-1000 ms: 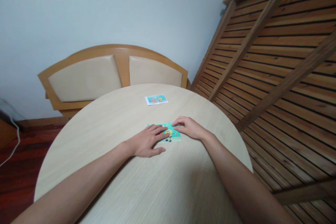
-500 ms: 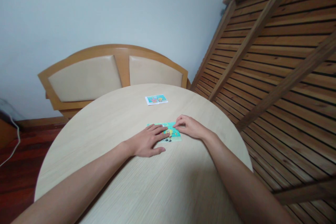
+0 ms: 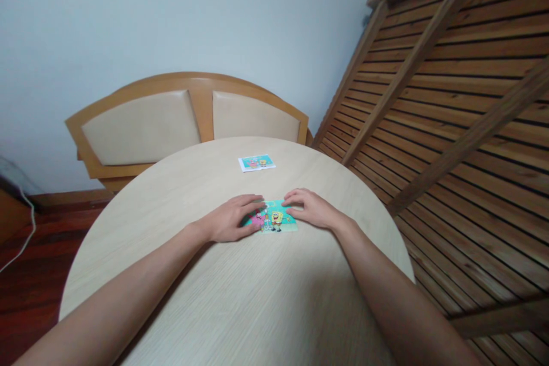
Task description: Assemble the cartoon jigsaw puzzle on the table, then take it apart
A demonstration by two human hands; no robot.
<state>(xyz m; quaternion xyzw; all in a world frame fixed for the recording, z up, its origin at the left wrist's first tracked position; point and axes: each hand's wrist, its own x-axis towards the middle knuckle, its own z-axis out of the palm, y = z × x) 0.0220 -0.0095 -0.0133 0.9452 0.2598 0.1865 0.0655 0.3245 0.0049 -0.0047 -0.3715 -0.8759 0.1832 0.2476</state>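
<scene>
A turquoise cartoon picture [image 3: 278, 222] with a yellow square figure and a pink one lies flat on the round wooden table [image 3: 240, 303]. My left hand [image 3: 235, 217] rests at its left edge, thumb and fingers apart, covering part of that side. On the picture's upper right, the fingertips of my right hand [image 3: 309, 207] touch down, with the thumb spread from the other fingers. Neither hand grips or lifts it. Whether it is one sheet or several pieces I cannot make out. Farther back lies a white-edged card [image 3: 257, 163] printed with similar figures.
Beyond the table stands a wooden headboard [image 3: 201, 108] with cream panels, against a pale wall [image 3: 193, 11]. A slatted wooden frame [image 3: 429, 103] leans along the right side. At far left, a white cable [image 3: 31, 229] hangs above the dark red floor [image 3: 47, 257].
My left hand has slid left off the middle of the picture to its left edge, uncovering the pink figure. The fingers of my right hand have spread slightly in nearly the same place.
</scene>
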